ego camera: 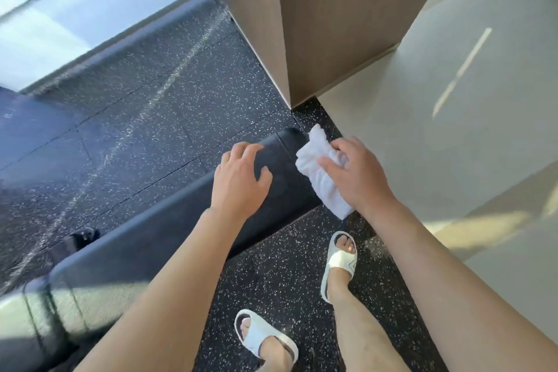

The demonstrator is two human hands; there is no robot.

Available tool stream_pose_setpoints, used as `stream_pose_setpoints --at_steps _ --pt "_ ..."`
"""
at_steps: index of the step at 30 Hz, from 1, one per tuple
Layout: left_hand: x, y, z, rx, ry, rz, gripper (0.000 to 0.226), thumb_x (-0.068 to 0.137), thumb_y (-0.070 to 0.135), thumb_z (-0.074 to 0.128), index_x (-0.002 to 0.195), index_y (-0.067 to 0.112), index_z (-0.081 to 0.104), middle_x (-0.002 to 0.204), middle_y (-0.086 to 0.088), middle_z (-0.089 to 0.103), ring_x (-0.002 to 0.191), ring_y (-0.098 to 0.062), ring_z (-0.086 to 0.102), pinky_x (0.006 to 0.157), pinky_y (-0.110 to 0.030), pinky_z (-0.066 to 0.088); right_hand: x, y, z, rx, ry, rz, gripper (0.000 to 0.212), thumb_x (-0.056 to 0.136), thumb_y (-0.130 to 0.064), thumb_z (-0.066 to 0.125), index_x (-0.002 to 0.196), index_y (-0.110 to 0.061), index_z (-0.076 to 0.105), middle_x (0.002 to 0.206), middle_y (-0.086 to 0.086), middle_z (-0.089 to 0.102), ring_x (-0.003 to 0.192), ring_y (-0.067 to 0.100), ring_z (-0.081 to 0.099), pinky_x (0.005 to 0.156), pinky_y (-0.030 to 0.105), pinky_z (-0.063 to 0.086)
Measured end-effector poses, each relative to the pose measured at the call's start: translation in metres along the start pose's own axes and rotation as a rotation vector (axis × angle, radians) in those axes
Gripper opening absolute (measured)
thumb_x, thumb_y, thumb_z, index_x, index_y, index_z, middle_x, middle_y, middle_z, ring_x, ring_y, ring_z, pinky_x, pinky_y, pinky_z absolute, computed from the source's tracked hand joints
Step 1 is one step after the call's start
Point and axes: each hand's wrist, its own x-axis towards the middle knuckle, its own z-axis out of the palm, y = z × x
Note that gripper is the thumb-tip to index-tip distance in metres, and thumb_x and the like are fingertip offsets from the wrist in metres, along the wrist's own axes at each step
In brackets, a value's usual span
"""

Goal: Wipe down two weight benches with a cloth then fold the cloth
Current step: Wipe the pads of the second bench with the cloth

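Note:
A black padded weight bench (169,232) runs from the lower left up to the middle of the view. My left hand (241,178) rests on its far end with fingers spread and bent over the pad. My right hand (356,172) grips a bunched white cloth (320,172) and holds it against the right edge of the bench's far end. Part of the cloth hangs down below my wrist.
A wood-panelled column (332,24) stands just beyond the bench end. Pale tile floor (468,115) lies to the right, speckled black rubber floor (145,118) to the left and underfoot. My feet in white slides (339,263) stand beside the bench. A window runs along the upper left.

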Motion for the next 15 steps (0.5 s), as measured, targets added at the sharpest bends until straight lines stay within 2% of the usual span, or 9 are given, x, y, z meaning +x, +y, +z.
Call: stream_pose_setpoints --at_steps 5,9,15 --pt "-0.080 0.003 -0.093 -0.116 0.115 -0.030 0.043 0.100 0.034 0.059 0.141 0.024 0.057 0.143 0.003 0.052 0.126 -0.028 0.049 0.105 -0.047 0.047 -0.061 -0.101 -0.028 -0.022 0.046 -0.107 0.018 0.097 -0.035 0.069 0.108 -0.022 0.065 0.100 -0.007 0.056 0.080 0.011 0.054 0.071 0.030 0.041" --pt "-0.140 -0.006 -0.161 -0.169 0.190 -0.033 0.043 0.100 0.038 0.061 0.142 0.027 0.056 0.144 0.007 0.050 0.129 -0.023 0.047 0.107 -0.044 0.046 -0.108 -0.168 -0.044 -0.018 0.087 -0.179 0.022 0.097 -0.037 0.069 0.111 -0.022 0.065 0.101 -0.008 0.057 0.086 0.007 0.053 0.074 0.028 0.043" --pt "-0.216 -0.032 -0.269 -0.178 0.295 -0.077 0.046 0.099 0.041 0.065 0.142 0.025 0.059 0.144 0.004 0.052 0.133 -0.028 0.045 0.113 -0.043 0.040 -0.157 -0.274 -0.056 -0.070 0.117 -0.292 0.019 0.097 -0.038 0.068 0.110 -0.024 0.065 0.100 -0.009 0.055 0.084 0.013 0.054 0.072 0.029 0.039"
